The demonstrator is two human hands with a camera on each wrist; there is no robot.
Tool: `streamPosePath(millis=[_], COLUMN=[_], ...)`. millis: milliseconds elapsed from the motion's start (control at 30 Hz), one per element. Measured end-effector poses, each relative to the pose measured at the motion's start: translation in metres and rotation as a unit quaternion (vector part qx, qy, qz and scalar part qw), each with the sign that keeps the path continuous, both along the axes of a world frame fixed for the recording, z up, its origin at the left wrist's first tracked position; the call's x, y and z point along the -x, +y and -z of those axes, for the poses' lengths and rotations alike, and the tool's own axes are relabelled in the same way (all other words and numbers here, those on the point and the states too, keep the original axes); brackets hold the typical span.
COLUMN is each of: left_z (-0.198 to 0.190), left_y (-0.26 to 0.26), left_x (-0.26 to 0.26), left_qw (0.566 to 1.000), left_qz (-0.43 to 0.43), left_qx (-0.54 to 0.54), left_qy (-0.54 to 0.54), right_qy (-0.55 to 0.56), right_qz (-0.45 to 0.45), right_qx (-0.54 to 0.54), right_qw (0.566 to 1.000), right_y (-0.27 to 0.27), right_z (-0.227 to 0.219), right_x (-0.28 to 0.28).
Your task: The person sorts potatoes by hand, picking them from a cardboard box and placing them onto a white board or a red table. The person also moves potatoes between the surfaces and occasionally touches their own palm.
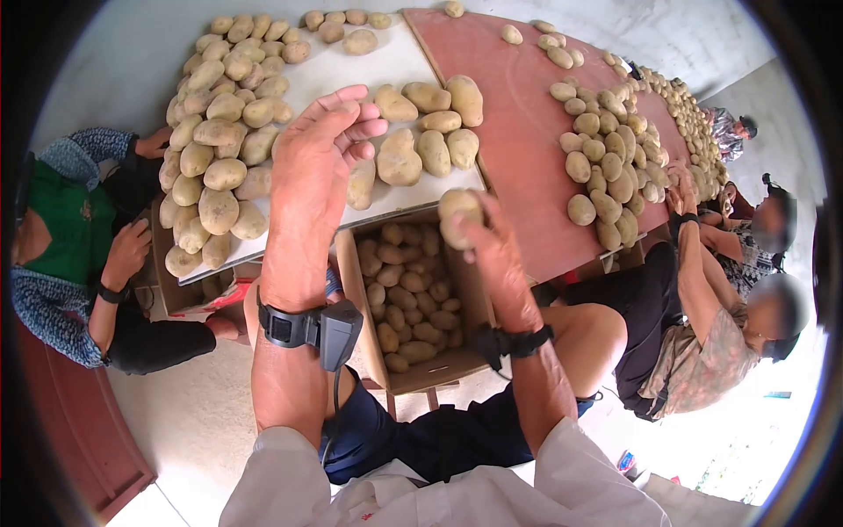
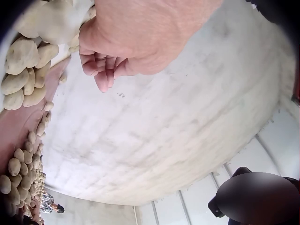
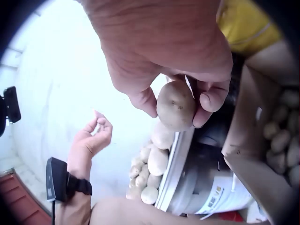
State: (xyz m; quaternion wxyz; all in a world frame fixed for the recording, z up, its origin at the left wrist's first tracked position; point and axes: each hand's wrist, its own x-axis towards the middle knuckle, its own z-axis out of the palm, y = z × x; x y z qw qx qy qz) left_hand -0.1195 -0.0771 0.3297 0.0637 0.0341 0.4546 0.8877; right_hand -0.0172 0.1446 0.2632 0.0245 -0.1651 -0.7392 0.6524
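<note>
My right hand [image 1: 499,244] holds a potato [image 1: 459,218] over the right back corner of a cardboard box [image 1: 430,378]. In the right wrist view, the thumb and fingers pinch that potato [image 3: 176,107] from both sides. Many smaller potatoes [image 1: 417,299] lie inside the box. My left hand [image 1: 320,145] is raised above the white tabletop [image 1: 378,66], its fingers loosely bent with nothing in them. Beside it in the head view, several large potatoes [image 1: 399,160] lie on the white surface. In the left wrist view the left hand [image 2: 136,37] shows against the wall.
A big heap of potatoes [image 1: 219,140] covers the white top's left side. To the right, a red tabletop [image 1: 492,97] bears another heap [image 1: 615,167]. One person [image 1: 70,211] sits at left; others [image 1: 702,342] sit at right. The box stands between my knees.
</note>
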Motion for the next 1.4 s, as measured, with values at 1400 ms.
streamPosePath(millis=[1400], left_z=[-0.006], left_y=[0.01], left_x=[0.005], left_qw=[0.998], left_qz=[-0.064], left_qx=[0.018], left_qy=[-0.006], right_qy=[-0.107], right_qz=[-0.191], right_qx=[-0.206], right_qw=[0.954], right_y=[0.007], right_z=[0.072], right_x=[0.015])
